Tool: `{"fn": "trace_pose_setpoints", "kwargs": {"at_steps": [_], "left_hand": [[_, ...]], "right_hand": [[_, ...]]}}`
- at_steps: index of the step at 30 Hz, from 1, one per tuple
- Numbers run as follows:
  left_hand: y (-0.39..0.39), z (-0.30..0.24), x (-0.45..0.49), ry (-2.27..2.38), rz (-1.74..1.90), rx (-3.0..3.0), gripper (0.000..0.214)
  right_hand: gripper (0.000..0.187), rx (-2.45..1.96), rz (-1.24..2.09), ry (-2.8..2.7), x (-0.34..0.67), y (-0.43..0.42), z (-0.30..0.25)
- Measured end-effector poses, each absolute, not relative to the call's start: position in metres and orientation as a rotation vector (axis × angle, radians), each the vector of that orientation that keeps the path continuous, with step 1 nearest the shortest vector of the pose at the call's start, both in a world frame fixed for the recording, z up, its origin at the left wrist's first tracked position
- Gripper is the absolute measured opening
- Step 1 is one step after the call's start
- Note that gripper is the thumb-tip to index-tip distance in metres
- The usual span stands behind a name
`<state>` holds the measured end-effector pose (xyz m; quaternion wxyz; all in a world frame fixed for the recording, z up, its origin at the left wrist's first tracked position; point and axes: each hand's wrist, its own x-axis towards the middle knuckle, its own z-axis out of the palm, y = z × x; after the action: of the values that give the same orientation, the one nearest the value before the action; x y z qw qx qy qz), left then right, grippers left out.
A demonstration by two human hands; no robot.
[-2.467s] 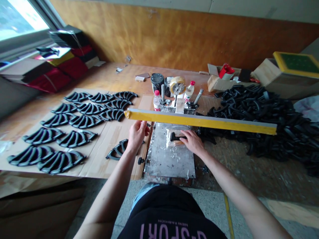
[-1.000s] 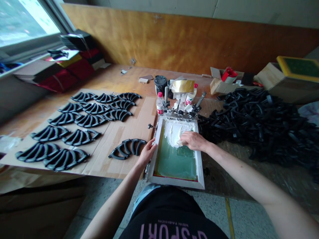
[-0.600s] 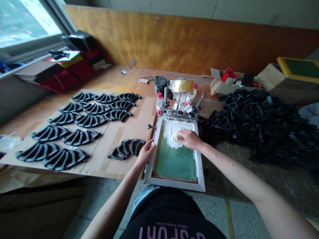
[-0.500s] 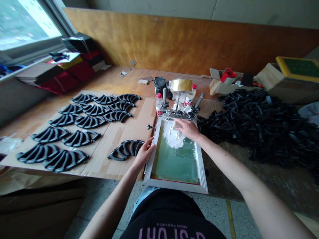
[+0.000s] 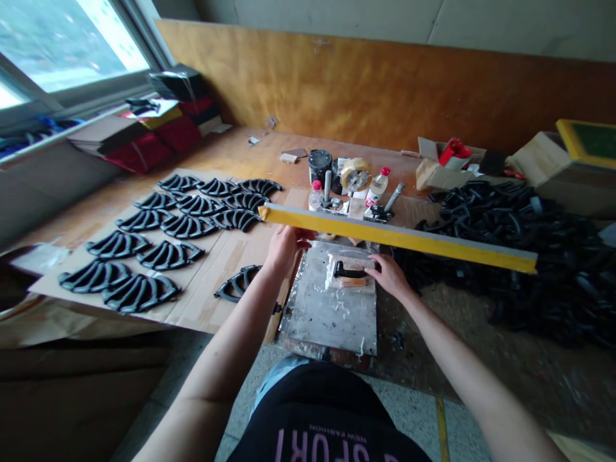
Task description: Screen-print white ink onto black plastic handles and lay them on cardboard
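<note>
The silk-screen frame (image 5: 399, 241) is tipped up, so its yellow and grey front edge shows as a long bar. My left hand (image 5: 285, 249) is closed at the bar's lower left edge, its fingertips partly hidden. Below it, a black curved plastic handle (image 5: 350, 271) lies in a small clear-and-tan holder on the grey metal plate (image 5: 327, 314). My right hand (image 5: 389, 274) has thumb and fingers around the handle's right end. Behind the bar stand the clamp posts (image 5: 328, 186) and a tape roll (image 5: 355, 174).
Black handles (image 5: 178, 258) lie in fanned rows on cardboard (image 5: 192, 301) to the left. A large heap of black handles (image 5: 500, 218) covers the right. Two red-capped bottles (image 5: 378, 186) and a black tub (image 5: 320, 165) stand behind; open cardboard boxes (image 5: 539, 160) sit back right.
The screen frame has swung up from lying flat, uncovering the metal plate and the handle. My right hand has left the white paste and come down to the handle. The tape roll has tilted.
</note>
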<state>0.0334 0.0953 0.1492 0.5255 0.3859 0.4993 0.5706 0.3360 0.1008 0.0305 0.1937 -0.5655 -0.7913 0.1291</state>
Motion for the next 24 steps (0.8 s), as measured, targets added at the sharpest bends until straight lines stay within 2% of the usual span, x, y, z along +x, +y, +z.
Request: {"fn": "trace_pose_setpoints", "kwargs": {"at_steps": [2,4,8,10,14,18,24], "left_hand": [[0.089,0.144,0.037,1.223,1.397,0.875,0.045],[0.071,0.128,0.041,1.275,1.366,0.839,0.047],[0.012,0.085,0.057,1.261,0.932,0.732,0.06],[-0.013,0.07,0.07,1.226,0.838,0.629,0.068],[-0.033,0.052,0.072,1.323,1.113,0.432,0.061],[-0.044,0.025,0.013,1.563,1.258,0.399,0.055],[-0.067,-0.019,-0.107,2.088,1.038,0.383,0.054]], "right_hand": [[0.03,-1.455,0.332,-2.383,0.319,0.088,0.023],[0.025,-1.39,0.295,-2.486,0.309,0.082,0.025],[0.019,-1.328,0.328,-2.484,0.294,0.075,0.048],[0.02,-1.225,0.337,-2.488,0.277,0.065,0.06],[0.023,-0.904,0.287,-2.632,0.221,0.037,0.067],[0.024,-0.722,0.387,-2.649,0.16,0.028,0.049],[0.022,-0.828,0.488,-2.716,0.063,0.052,0.017]]}}
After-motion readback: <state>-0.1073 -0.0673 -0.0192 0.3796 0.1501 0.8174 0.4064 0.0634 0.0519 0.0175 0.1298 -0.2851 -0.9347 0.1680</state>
